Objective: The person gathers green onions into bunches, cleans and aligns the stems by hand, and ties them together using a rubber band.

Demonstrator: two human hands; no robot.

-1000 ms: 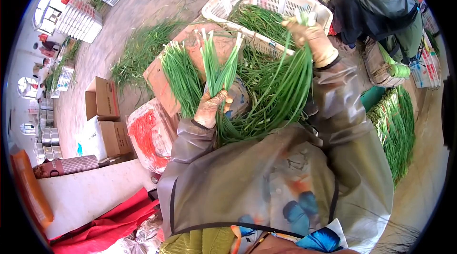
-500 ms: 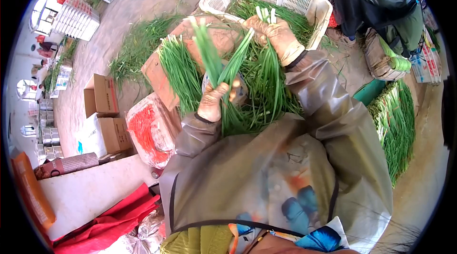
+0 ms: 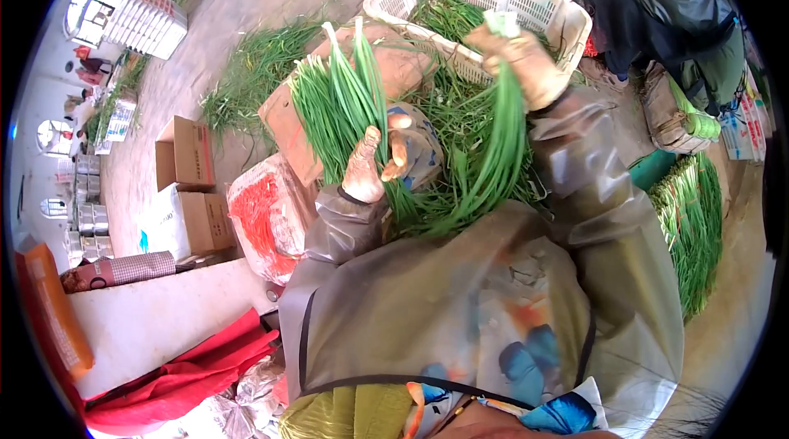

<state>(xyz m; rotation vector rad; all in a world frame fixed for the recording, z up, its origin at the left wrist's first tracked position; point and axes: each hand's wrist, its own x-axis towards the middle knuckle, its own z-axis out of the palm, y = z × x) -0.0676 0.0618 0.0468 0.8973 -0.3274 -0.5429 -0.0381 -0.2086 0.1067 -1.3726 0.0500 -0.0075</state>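
Note:
My gloved right hand (image 3: 526, 65) grips a bunch of green chives (image 3: 503, 131) near its white ends, at the front edge of the crate. The long leaves hang down toward my lap and are slightly blurred. My left hand (image 3: 374, 161), with its fingers loosely curled, holds a thinner bunch of chives (image 3: 359, 81) upright, white ends up. Just beside it, a pile of chives (image 3: 316, 110) lies on a brown board (image 3: 279, 122). Loose leaves (image 3: 460, 131) lie between my hands. A rounded patterned object (image 3: 423, 151) is partly hidden behind my left fingers.
A white plastic crate (image 3: 575, 28) with greens stands ahead. Red ties (image 3: 265, 213) lie on a block at left, near cardboard boxes (image 3: 185, 155). Bundled chives (image 3: 690, 229) lie at right. Another person (image 3: 682, 20) sits at the upper right. Scattered greens (image 3: 255, 69) cover the floor.
My right hand has swung right and slightly down with its bunch, which now hangs in a curve. The left hand's chives have straightened beside the pile, and its fingers have loosened. The view has shifted slightly.

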